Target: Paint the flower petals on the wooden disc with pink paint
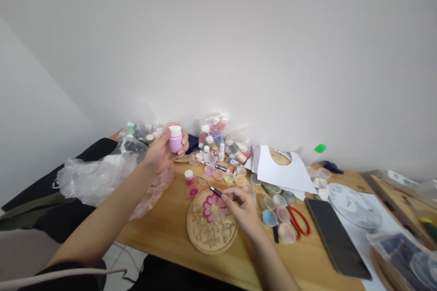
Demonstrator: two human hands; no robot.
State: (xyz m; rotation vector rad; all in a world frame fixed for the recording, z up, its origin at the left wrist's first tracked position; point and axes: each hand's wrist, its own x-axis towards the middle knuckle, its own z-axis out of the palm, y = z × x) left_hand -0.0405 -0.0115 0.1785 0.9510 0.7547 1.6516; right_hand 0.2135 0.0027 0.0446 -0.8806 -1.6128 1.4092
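My left hand (pixel 164 148) is closed around a small lilac paint jar (pixel 175 140) with a white lid, held up above the table. In my right hand (pixel 241 207) is a thin palette knife (pixel 214 191) with a dark handle, gripped between thumb and fingers. Its metal tip points up and left, over the far side of a round wooden board (pixel 201 246). On that board a carved flower (pixel 214 209) is coloured pink and magenta, while the leaves around it are bare wood. A pink jar (pixel 189 176) with a white lid and a cup of magenta paint (pixel 193 190) stand just beyond the board.
Several small plastic cups (pixel 269 218) crowd the right of the board, beside red-handled scissors (pixel 300 225) and a dark phone (pixel 337 236). Bagged bottles (pixel 213 129) and a cut white paper (pixel 280 175) sit at the back. Crumpled plastic (pixel 92 182) lies left.
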